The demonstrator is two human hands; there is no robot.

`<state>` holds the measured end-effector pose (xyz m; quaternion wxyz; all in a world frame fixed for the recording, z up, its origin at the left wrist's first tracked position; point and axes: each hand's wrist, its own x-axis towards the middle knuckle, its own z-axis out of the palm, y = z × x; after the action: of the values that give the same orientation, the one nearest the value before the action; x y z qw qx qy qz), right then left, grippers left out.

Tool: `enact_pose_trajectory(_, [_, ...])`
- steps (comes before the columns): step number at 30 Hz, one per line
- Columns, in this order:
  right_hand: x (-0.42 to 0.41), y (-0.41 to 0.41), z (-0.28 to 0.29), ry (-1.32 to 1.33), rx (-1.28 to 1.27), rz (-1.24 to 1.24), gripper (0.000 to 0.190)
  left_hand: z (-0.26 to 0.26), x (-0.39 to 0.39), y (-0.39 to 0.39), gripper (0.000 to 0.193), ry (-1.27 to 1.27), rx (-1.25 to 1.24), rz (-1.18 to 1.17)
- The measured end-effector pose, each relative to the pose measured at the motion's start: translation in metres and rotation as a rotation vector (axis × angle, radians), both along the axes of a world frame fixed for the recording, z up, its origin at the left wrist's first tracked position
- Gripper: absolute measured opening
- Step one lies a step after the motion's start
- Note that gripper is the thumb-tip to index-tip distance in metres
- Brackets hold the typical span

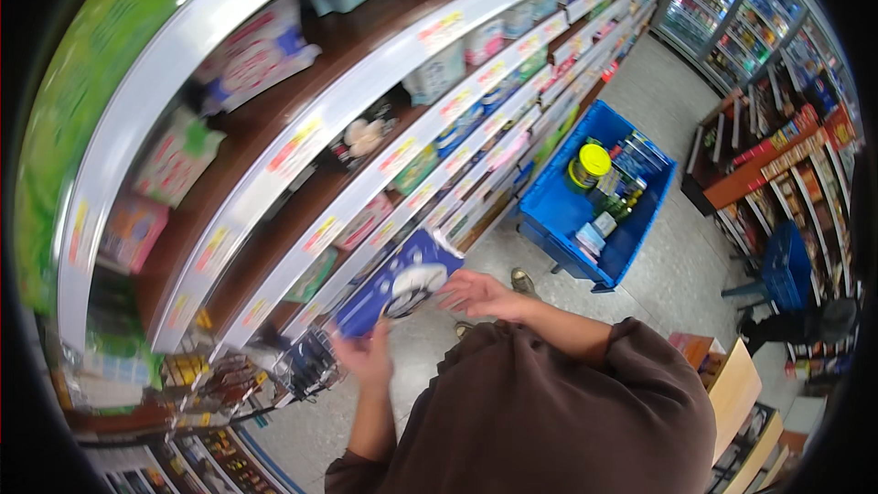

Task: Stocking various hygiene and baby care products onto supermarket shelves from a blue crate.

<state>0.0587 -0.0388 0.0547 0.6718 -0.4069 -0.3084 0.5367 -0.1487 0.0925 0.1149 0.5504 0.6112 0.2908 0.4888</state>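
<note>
A flat blue packet (pixel 401 281) with a white and dark picture on its front is held tilted in front of my body, by the lower shelves. My left hand (pixel 367 355) has its thumb over the packet's near end, with fingers behind it. At the other end, my right hand (pixel 477 293) has its fingers against the packet's side edge; blur hides whether they grip it. Past my right hand stands a blue plastic tote (pixel 549 219) holding a yellow-lidded tub (pixel 593 161), bottles (pixel 621 206) and small boxes (pixel 603 224).
Store shelves (pixel 357 116) with price labels and packaged goods run along the left. Glass-door coolers (pixel 727 14) stand at the far end. Across the aisle are a snack rack (pixel 775 158) and another blue container (pixel 785 264). A wire rack (pixel 309 363) juts out near my left hand.
</note>
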Motion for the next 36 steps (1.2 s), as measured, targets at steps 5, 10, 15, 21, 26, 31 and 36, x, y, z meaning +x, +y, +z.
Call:
enact_pose_trajectory(5, [0.039,-0.031,-0.052,0.280,-0.311,-0.192,0.047,-0.065,0.106,-0.070,0.038,0.022,-0.877,-0.330])
enact_pose_trajectory(10, [0.137,-0.101,-0.100,0.506,-0.414,-0.603,0.037,-0.112,0.147,-0.081,0.035,0.569,-0.638,-0.757])
enact_pose_trajectory(15, [0.268,-0.164,-0.184,0.361,-0.821,-0.902,0.052,-0.089,0.200,-0.077,0.053,1.146,0.134,-0.843])
enact_pose_trajectory(21, [0.358,-0.185,-0.320,0.061,-1.264,-0.731,0.052,-0.082,0.240,-0.104,0.060,1.370,0.050,-0.765])
enact_pose_trajectory(26, [0.372,-0.156,-0.397,-0.067,-1.403,-0.611,0.053,-0.087,0.244,-0.118,0.061,1.528,-0.094,-0.849])
enact_pose_trajectory(31, [0.362,-0.139,-0.431,-0.176,-1.560,-0.396,0.104,-0.085,0.262,-0.124,0.059,1.522,-0.200,-0.776])
enact_pose_trajectory(36, [0.344,-0.122,-0.432,-0.360,-1.452,-0.278,0.098,-0.083,0.261,-0.118,0.054,1.468,-0.163,-0.718])
